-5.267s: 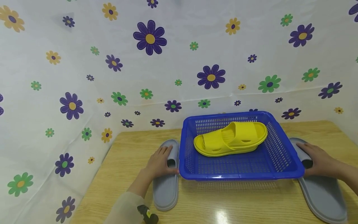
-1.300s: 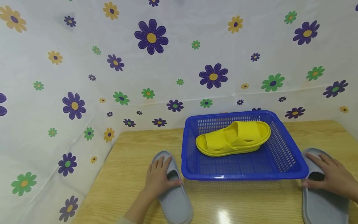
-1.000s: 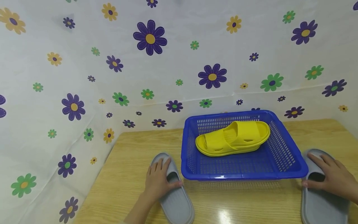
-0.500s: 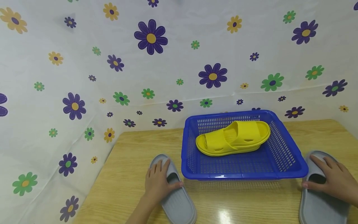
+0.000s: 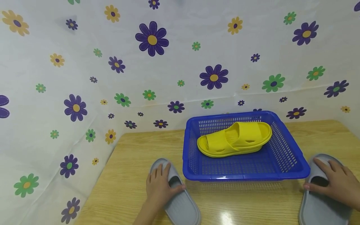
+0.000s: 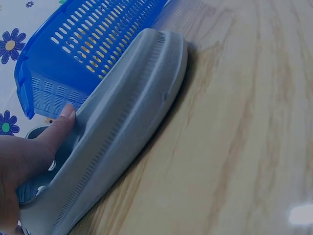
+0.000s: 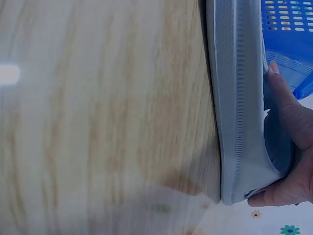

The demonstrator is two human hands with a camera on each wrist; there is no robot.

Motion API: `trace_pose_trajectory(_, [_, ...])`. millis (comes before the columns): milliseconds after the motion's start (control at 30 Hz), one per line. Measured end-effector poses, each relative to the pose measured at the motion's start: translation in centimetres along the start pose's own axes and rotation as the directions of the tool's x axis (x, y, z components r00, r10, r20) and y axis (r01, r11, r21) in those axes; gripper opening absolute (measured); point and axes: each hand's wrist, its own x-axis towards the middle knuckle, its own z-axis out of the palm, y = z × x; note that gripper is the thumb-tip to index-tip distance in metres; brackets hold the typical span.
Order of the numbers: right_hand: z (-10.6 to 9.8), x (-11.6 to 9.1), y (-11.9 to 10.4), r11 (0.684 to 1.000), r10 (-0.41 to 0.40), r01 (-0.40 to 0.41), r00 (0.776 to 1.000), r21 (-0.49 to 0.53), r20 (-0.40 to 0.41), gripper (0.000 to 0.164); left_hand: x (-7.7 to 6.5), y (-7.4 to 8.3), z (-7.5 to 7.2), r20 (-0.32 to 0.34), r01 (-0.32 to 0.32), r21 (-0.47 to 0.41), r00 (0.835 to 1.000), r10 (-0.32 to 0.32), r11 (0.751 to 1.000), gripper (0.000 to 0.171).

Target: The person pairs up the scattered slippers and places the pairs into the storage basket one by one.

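Note:
A grey slide slipper (image 5: 184, 210) lies on the table left of the basket, toe pointing away and heel angled inward. My left hand (image 5: 160, 187) grips its strap from the outer side, thumb at the inner edge of the foot opening. A matching grey slipper (image 5: 320, 209) lies to the right of the basket. My right hand (image 5: 338, 184) holds that one across the strap, thumb by the opening. In the left wrist view the left slipper's ridged side (image 6: 117, 132) faces the camera. The right wrist view shows the right slipper (image 7: 239, 107) along its sole edge.
Between the slippers, farther back, stands a blue perforated basket (image 5: 233, 177). A pair of yellow slippers (image 5: 217, 143) sits inside it, one overlapping the other. A white flower-print cloth (image 5: 174, 68) hangs behind the wooden table (image 5: 129, 175).
Compared with the oldest frame, both hands have drawn the grey slippers nearer me, and the left one has turned heel-inward. Over the last second they creep slightly nearer. The basket stays in place.

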Motion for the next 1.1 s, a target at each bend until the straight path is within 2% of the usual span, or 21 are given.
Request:
trace_pose_trajectory(233, [-0.1, -0.4, -0.1, 1.000, 0.013, -0.013, 1.000, 0.004, -0.001, 0.110, -0.3, 0.2, 0.0, -0.034, 0.015, -0.002, 0.999, -0.015, 1.000, 0.105])
trace_pose_trajectory(433, [0.1, -0.8, -0.5, 0.996, 0.085, -0.085, 0.996, 0.010, 0.019, 0.112, -0.8, 0.4, 0.1, -0.046, 0.051, -0.025, 0.998, -0.052, 0.998, 0.105])
trace_pose_trajectory(633, [0.3, -1.0, -0.8, 0.989, 0.145, -0.145, 0.989, -0.005, 0.001, 0.114, -1.2, 0.7, 0.1, -0.040, 0.080, -0.036, 0.996, -0.081, 0.996, 0.106])
trace_pose_trajectory(900, [0.7, -1.0, -0.7, 0.983, 0.186, -0.186, 0.982, 0.007, -0.013, 0.117, -1.6, 0.7, 0.6, -0.083, 0.087, -0.006, 0.993, -0.087, 0.996, 0.104])
trace_pose_trajectory(1100, [1.0, -1.1, -0.7, 0.981, 0.192, -0.192, 0.981, 0.012, -0.018, 0.118, -2.1, 0.9, 0.6, -0.088, 0.096, 0.014, 0.992, -0.095, 0.995, 0.102])
